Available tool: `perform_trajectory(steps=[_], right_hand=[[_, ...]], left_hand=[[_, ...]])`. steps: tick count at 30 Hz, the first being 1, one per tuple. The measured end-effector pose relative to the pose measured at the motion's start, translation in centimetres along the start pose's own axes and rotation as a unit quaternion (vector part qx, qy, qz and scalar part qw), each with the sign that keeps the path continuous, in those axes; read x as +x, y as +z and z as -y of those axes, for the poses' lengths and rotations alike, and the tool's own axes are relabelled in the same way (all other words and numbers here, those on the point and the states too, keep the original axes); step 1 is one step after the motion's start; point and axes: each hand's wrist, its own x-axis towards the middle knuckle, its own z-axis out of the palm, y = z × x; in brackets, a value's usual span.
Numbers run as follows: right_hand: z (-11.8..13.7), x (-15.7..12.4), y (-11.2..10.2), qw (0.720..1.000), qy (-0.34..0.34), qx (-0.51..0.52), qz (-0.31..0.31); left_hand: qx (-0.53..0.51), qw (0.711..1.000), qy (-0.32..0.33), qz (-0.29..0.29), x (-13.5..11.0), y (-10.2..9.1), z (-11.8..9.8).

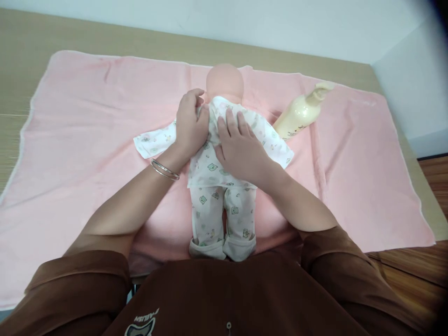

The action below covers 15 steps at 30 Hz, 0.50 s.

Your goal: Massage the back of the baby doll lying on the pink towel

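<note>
A baby doll (224,84) lies stretched out with its bald head away from me and its feet toward me. It appears face down; its face is out of sight. It wears a white printed top (206,170) and matching trousers (240,210). My left hand (192,122) cups the doll's shoulder on the left, its fingers curled beside the neck and its thumb over the top. Flat on the upper back rests my right hand (241,147), fingers stretched out. A pale yellow pump bottle (299,114) lies tilted beside the sleeve on the right.
A pink blanket (364,186) with slight creases covers most of the wooden table (21,42) under the doll. Behind the table rises a white wall (245,28). Brown wooden flooring (416,266) shows at the lower right.
</note>
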Motion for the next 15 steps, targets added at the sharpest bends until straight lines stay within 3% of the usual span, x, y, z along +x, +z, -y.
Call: perform_trajectory(steps=[4, 6, 8, 11, 13, 15], right_hand=[[-1.0, -2.5, -4.7, 0.991, -0.106, 0.009, 0.084], [-2.0, -3.9, -7.6, 0.994, -0.066, 0.054, 0.065], [-3.3, -5.1, -10.2, 0.996, 0.003, 0.073, -0.059], [-5.8, -5.6, -12.2, 0.955, 0.04, 0.121, -0.267], [-8.1, -4.7, -12.3, 0.915, 0.051, 0.16, -0.367], [-10.5, -3.1, -11.7, 0.881, 0.074, 0.208, -0.418]], left_hand=[[-0.069, 0.997, -0.017, -0.017, 1.1, 0.0, -2.1], [-0.124, 0.992, 0.004, -0.029, 1.3, 0.1, -4.5], [-0.187, 0.982, 0.027, -0.016, 1.1, 0.3, -7.5], [-0.27, 0.962, 0.003, 0.044, 1.0, 1.5, -12.4], [-0.332, 0.933, -0.077, 0.117, 1.3, 2.7, -15.4], [-0.361, 0.896, -0.166, 0.197, 1.9, 3.8, -17.9]])
